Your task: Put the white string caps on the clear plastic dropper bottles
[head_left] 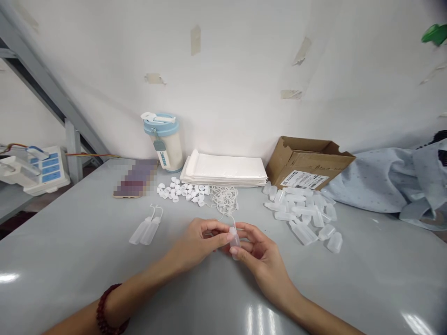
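My left hand (199, 242) and my right hand (256, 253) meet over the middle of the grey table (70, 265). Between their fingertips is one small translucent plastic bottle (234, 238); both hands pinch it, and a thin white string runs up from its top. Just beyond lies a tangle of white strings (225, 197). A scatter of small white caps (181, 191) lies left of the strings. A pile of several empty translucent bottles (303, 214) is to the right. Two bottles with strings attached (145, 230) lie to the left.
A stack of white padded bags (223, 170) lies against the wall, next to a blue-lidded tumbler (164, 139). An open cardboard box (307, 163) and a light blue cloth (384, 179) are at the right. A blurred flat object (136, 184) and a white device (35, 170) are left.
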A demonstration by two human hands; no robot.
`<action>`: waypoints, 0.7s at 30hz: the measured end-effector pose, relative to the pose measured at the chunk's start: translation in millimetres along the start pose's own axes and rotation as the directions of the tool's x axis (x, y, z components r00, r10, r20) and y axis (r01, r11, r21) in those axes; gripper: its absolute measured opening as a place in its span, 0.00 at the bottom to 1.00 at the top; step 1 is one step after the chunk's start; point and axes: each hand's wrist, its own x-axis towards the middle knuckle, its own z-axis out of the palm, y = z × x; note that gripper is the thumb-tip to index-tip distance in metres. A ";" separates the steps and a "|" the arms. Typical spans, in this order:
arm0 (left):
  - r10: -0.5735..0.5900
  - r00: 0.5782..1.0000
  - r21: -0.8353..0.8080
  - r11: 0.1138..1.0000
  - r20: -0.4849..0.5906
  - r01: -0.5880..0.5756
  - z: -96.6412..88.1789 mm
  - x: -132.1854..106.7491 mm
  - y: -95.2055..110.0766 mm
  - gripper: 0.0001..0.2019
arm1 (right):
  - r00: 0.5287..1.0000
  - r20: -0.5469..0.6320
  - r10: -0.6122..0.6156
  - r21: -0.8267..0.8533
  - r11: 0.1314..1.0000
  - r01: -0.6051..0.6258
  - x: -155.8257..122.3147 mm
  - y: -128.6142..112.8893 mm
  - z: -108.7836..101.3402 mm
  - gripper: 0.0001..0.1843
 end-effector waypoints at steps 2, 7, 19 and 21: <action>-0.019 1.000 0.010 1.000 0.020 0.019 -0.7 0.2 0.9 0.12 | 1.000 0.019 0.007 -0.017 1.000 -0.007 0.2 0.7 0.1 0.17; 0.023 0.999 0.170 0.985 0.031 -0.028 -3.0 -1.3 3.7 0.13 | 0.999 0.015 0.044 -0.054 0.998 -0.043 1.0 0.9 0.0 0.16; 0.462 0.880 0.671 0.619 0.109 -0.408 10.2 -9.9 -9.2 0.23 | 1.000 -0.018 0.007 -0.033 0.999 -0.008 4.8 2.2 -0.8 0.16; 0.467 0.879 0.687 0.608 0.096 -0.398 12.6 -9.1 -11.4 0.21 | 1.000 -0.008 0.009 -0.034 0.999 -0.010 4.5 3.5 0.5 0.15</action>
